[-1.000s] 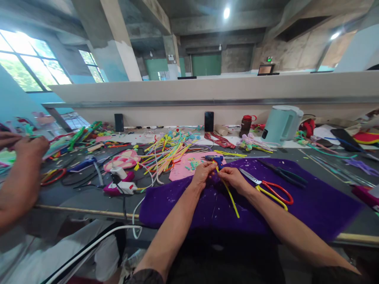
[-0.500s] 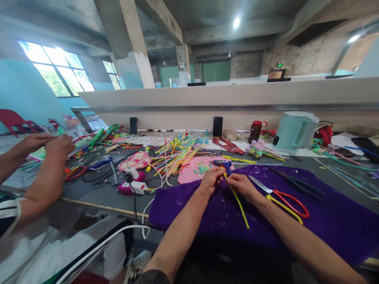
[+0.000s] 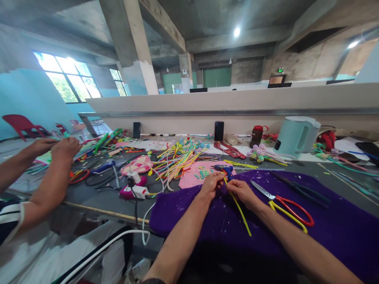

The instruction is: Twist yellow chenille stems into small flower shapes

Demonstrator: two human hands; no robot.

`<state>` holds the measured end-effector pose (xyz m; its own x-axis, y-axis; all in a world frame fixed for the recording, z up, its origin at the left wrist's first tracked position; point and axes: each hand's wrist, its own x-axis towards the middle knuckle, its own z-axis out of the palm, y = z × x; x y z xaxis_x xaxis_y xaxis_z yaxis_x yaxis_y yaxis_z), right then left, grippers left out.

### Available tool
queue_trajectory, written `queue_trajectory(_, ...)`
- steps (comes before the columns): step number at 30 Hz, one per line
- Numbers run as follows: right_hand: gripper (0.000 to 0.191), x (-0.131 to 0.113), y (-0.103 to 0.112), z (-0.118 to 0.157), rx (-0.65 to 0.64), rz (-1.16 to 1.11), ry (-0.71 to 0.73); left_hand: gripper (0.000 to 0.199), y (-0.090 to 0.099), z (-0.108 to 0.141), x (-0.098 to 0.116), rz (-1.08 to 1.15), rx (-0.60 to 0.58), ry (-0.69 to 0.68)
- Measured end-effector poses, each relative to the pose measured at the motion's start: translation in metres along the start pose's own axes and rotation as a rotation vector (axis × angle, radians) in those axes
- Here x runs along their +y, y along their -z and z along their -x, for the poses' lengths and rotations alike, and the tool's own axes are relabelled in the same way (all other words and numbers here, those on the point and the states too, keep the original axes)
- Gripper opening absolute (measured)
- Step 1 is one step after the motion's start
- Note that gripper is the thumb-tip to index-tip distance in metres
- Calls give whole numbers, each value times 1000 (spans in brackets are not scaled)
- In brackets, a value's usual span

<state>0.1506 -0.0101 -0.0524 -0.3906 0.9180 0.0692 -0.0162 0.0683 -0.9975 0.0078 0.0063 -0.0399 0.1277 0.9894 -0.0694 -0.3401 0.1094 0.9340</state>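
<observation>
A yellow pipe cleaner (image 3: 242, 215) runs between my two hands and hangs down toward me over the purple cloth (image 3: 180, 209). My left hand (image 3: 212, 184) pinches its upper end, where the fingertips hide the detail. Just below that, my right hand (image 3: 241, 190) grips the stem between thumb and fingers. A blue glue gun (image 3: 227, 170) lies right behind my fingers, at the edge of a pink sheet (image 3: 189, 177) scattered with small green and yellow bits. Scissors with one red and one yellow handle (image 3: 291, 211) rest on the cloth beside my right forearm, blades partly apart.
Dark-handled pliers (image 3: 304, 191) lie further right. Behind are a heap of coloured pipe cleaners (image 3: 177, 157), a phone (image 3: 219, 131), a brown bottle (image 3: 257, 137) and a mint kettle (image 3: 293, 136). At left, a power strip (image 3: 134, 192) with cords sits near a co-worker's hands (image 3: 65, 148).
The view has shifted slightly, so the scene sits a little lower. Both my hands keep their hold on the yellow pipe cleaner, with hardly any movement.
</observation>
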Motion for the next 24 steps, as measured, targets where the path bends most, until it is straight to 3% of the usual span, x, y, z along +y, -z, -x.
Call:
queue_trajectory(8, 31, -6, 2, 6, 17, 0, 0, 35, -3, 7, 2, -149, 5, -33)
queue_trajectory(13, 33, -6, 4, 7, 44, -7, 3, 34, -6, 11, 3, -248, -77, -46)
queue_trajectory(24, 32, -7, 5, 1, 25, -14, 26, 29, -4, 3, 2, -67, -24, 86)
